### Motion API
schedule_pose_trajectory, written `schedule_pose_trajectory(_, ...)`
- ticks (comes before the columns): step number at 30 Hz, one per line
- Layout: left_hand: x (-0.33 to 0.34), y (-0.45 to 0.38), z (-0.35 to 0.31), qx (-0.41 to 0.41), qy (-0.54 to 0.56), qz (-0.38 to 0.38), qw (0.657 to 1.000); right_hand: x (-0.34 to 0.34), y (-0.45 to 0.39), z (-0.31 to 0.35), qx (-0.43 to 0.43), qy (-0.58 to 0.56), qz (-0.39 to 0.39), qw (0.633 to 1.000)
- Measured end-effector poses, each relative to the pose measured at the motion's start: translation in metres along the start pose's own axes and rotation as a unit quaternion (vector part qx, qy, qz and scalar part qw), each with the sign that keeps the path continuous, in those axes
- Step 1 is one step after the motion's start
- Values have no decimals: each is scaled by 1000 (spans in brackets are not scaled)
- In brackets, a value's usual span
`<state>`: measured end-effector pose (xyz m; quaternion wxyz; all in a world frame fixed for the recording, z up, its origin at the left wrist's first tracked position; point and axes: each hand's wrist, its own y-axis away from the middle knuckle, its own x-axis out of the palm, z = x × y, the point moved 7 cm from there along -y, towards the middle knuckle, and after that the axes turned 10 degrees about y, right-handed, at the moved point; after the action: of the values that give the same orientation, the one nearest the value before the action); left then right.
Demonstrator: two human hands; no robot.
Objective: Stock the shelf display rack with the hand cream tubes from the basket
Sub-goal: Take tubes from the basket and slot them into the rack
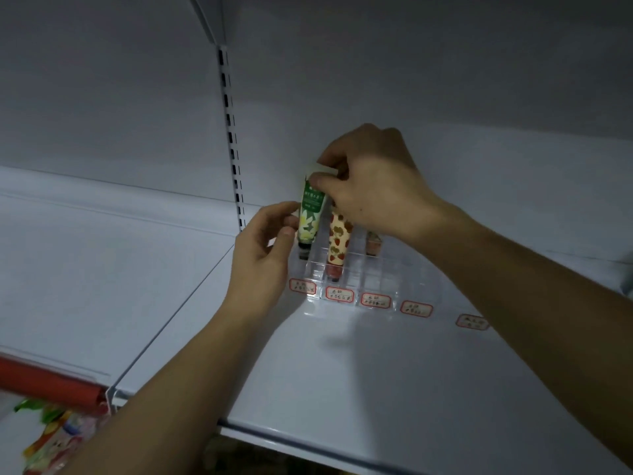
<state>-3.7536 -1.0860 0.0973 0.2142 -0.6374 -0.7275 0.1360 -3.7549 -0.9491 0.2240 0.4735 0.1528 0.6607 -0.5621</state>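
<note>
On the white shelf (pixel 376 378), toward its back wall, stands a clear display rack (pixel 387 279) with small compartments and red-bordered labels (pixel 339 294) along its front edge. Both hands work at the rack's left end. The right hand (pixel 373 190) reaches in from the right, its thumb and fingers pinching the top crimped end of a green hand cream tube (pixel 309 214) printed with white flowers; the tube is cap down and leans slightly, its dark cap at the leftmost rear compartment. The left hand (pixel 263 258) rises from below, fingers loosely curled, with the thumb and fingertips touching the tube's left side near its middle. Just beside it to the right, a strawberry-patterned tube (pixel 337 241) stands cap down in a nearer compartment, and a third tube (pixel 373 243), mostly hidden behind the right wrist, sits further right. At the lower left corner, blurred colourful packets (pixel 51 437) show beneath a red shelf strip (pixel 48 380).
</note>
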Motion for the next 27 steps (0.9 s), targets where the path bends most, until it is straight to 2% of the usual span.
schedule_pose_trajectory(3, -19, -3, 13, -42, -81, -87, 992, 15, -6, -3, 27, 12, 26, 999)
schedule_pose_trajectory(6, -14, -1, 23, -84, -101, -47, 990, 31, -4, -1, 27, 47, 31, 998)
schedule_pose_trajectory(10, 3, 4, 26, -90, -168, 31, 981, 37, -6, 4, 37, 88, 42, 995)
schedule_pose_trajectory(27, 3, 11, 23, -86, -217, 39, 972, 47, -6, 23, 36, 166, 112, 979)
